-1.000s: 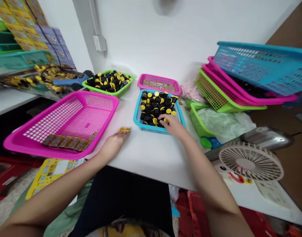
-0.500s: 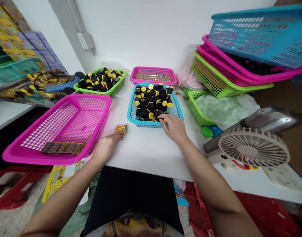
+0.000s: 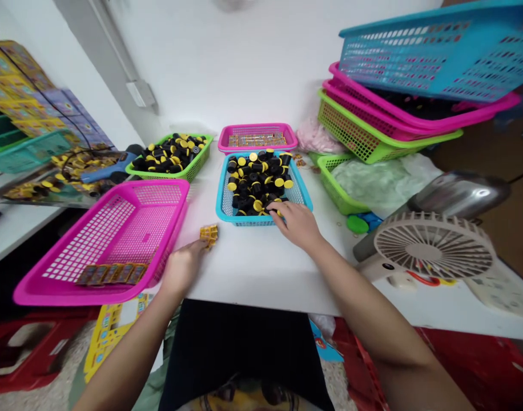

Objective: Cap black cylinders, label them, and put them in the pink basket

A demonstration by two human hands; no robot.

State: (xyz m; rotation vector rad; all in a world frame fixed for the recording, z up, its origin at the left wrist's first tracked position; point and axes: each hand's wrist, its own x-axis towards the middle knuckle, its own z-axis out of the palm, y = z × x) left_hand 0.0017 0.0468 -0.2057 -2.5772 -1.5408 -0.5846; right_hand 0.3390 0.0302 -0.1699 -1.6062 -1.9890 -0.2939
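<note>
My left hand (image 3: 184, 265) is closed, its fingertips pinching a small stack of shiny gold packets (image 3: 209, 233) just above or on the white table. At the near rim of a blue basket (image 3: 306, 206), my right hand (image 3: 298, 224) has its fingers curled around a black cylinder with a yellow cap (image 3: 275, 206); the fingers partly hide it. Many more such cylinders (image 3: 257, 177) are heaped in that basket. Left of my left hand stands a pink basket (image 3: 171, 220) with a row of flat brown-gold packets (image 3: 112, 274) along its near side.
Behind are a green basket (image 3: 201, 154) of black-and-yellow cylinders and a pink basket (image 3: 292, 137) of packets. Stacked baskets (image 3: 381, 128) lean at the right, above a green basket (image 3: 330, 180) with a plastic bag. A small fan (image 3: 433, 245) stands at the right front.
My view has shifted slightly. The gold packets in my left hand are tilted a little differently. My right hand stays at the blue basket's near edge, its fingers still among the cylinders.
</note>
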